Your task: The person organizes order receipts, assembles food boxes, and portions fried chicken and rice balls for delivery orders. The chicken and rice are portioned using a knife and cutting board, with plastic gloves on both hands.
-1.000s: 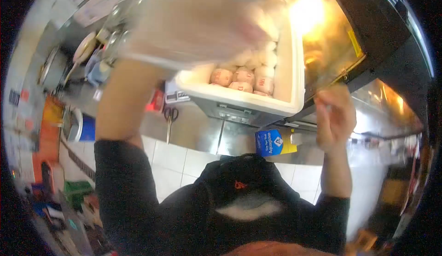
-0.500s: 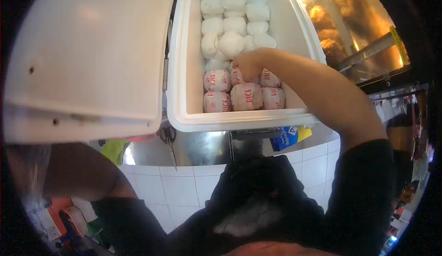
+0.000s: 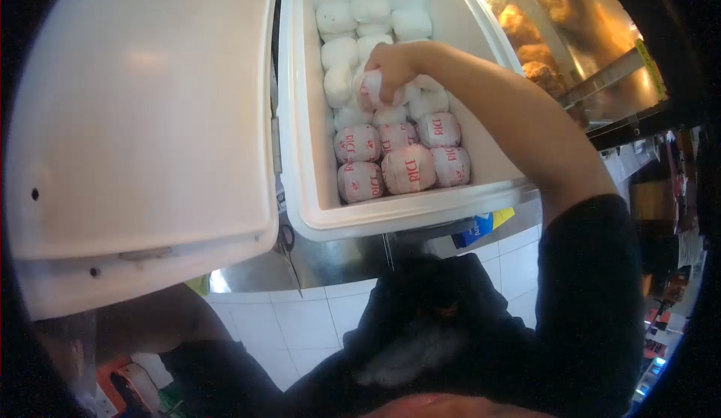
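My right hand is inside the white cooler box, fingers wrapped round a paper-wrapped rice pack with faint red print. It is above the middle rows of the box. Nearer me, several rice packs sit close together, wrapped in paper with red "RICE" lettering. Behind them lie several plain white wrapped packs, partly covered by my right hand and forearm. My left forearm reaches under the white lid at the left; the left hand itself is hidden.
The box stands on a metal counter with scissors and a blue-and-yellow packet at its front. Beyond the box's right wall, a lit glass case holds fried food. White tiles show below the counter.
My right hand has moved from the front printed packs toward the back of the box, with a rice pack in it. The lid and box appear lower in view.
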The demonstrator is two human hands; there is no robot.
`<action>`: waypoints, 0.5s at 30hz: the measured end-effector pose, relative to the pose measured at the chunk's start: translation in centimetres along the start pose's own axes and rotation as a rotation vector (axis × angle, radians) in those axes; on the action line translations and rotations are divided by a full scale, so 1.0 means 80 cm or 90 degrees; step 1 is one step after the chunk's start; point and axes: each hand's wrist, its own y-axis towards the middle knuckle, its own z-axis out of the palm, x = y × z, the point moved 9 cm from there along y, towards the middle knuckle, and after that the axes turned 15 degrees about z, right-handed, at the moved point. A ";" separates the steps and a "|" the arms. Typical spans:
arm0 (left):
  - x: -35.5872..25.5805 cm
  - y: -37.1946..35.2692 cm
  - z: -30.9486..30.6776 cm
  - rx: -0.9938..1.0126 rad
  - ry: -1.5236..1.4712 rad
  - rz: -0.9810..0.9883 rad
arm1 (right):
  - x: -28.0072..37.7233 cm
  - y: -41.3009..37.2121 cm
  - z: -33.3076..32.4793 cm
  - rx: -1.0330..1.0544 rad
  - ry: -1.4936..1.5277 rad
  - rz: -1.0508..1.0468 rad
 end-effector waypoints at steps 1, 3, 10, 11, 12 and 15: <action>-0.001 0.000 -0.003 -0.003 0.013 -0.022 | 0.004 0.000 -0.004 -0.008 0.000 0.001; -0.002 0.005 -0.004 -0.011 0.030 -0.069 | 0.013 -0.004 0.009 0.073 0.088 -0.014; -0.001 0.037 -0.018 -0.108 0.043 -0.340 | 0.025 0.006 0.040 -0.088 -0.028 -0.063; 0.000 0.048 -0.016 -0.138 0.026 -0.389 | 0.019 0.018 0.046 -0.125 -0.011 -0.089; 0.003 0.060 -0.014 -0.176 0.009 -0.439 | 0.031 0.012 0.046 -0.155 -0.088 -0.108; 0.015 0.115 0.014 -0.284 -0.123 -0.560 | 0.061 -0.075 0.010 -0.222 -0.095 -0.113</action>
